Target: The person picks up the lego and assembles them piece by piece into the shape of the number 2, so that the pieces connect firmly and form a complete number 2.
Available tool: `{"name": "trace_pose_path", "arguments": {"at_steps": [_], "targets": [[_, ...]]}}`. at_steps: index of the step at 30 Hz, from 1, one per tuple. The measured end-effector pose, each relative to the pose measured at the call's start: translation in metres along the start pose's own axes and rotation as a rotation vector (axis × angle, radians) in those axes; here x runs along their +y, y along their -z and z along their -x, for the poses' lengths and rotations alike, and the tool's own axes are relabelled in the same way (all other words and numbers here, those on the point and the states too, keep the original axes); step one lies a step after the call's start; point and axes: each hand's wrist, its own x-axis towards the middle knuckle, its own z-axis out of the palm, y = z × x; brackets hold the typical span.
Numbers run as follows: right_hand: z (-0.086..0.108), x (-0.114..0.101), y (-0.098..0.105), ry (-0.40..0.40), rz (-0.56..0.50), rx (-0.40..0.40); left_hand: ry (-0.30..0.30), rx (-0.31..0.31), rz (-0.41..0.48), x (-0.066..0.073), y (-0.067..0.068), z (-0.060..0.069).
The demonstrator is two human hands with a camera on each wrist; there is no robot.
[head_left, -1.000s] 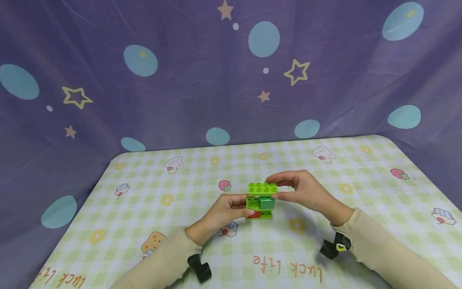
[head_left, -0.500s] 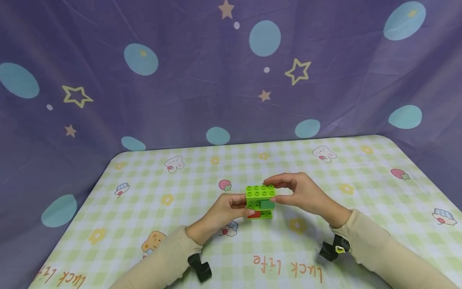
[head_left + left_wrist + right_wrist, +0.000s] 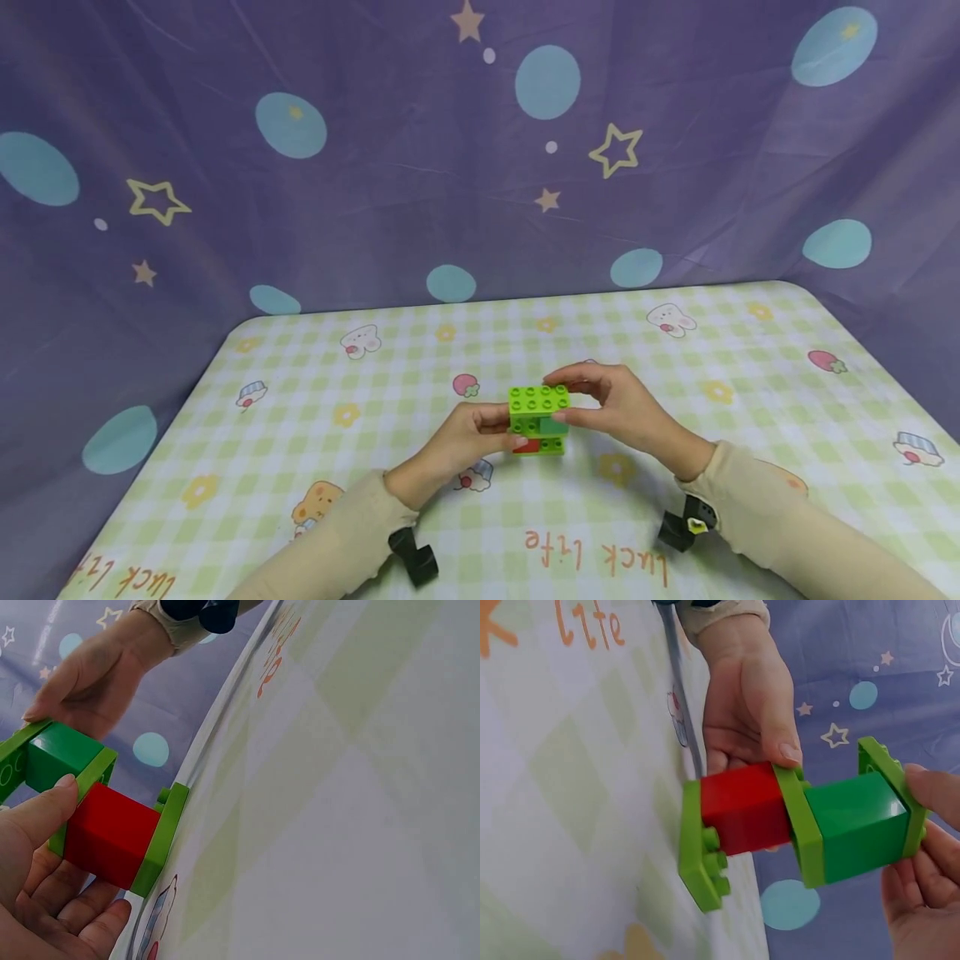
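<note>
A toy building-block stack stands upright on the table in the head view. Its bottom light-green plate [image 3: 697, 855] carries a red block [image 3: 746, 808] on the left. Over that lies the middle light-green plate [image 3: 801, 825], bearing a dark green block [image 3: 859, 829] on the right. The studded top light-green plate [image 3: 538, 400] lies on the dark green block. My left hand [image 3: 476, 437] grips the stack around the middle plate and red block, thumb in front. My right hand [image 3: 618, 404] pinches the top plate's right end, thumb in front, fingers behind and partly hidden.
A green-and-white checked cloth [image 3: 390, 450] with printed pictures covers the table. Behind it hangs a purple curtain [image 3: 390, 217] with stars and blue dots. Black wrist cameras [image 3: 415, 557] hang under both sleeves near the cloth.
The top plate has come down and slightly left onto the dark green block, where a gap showed before. My right hand moved down and left with it; the left hand stayed put.
</note>
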Motion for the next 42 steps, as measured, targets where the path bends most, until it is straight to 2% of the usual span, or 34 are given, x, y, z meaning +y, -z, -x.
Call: {"name": "trace_pose_path", "arguments": {"at_steps": [7,13,23,32,42], "targets": [[0.001,0.001,-0.004,-0.083,-0.081,0.034,0.0,0.006,-0.006,0.0,0.0,0.0],[0.002,0.002,-0.006,-0.117,-0.1,0.046,-0.004,-0.003,-0.006,0.0,0.0,0.0],[0.005,0.004,-0.01,-0.099,-0.109,0.066,-0.015,-0.003,-0.001,0.001,0.0,0.0],[0.005,0.004,-0.011,-0.021,-0.064,0.07,0.002,0.007,-0.008,0.0,0.0,-0.001],[0.005,0.007,-0.012,-0.018,-0.085,0.079,0.004,0.013,-0.018,0.0,0.0,0.0]]}}
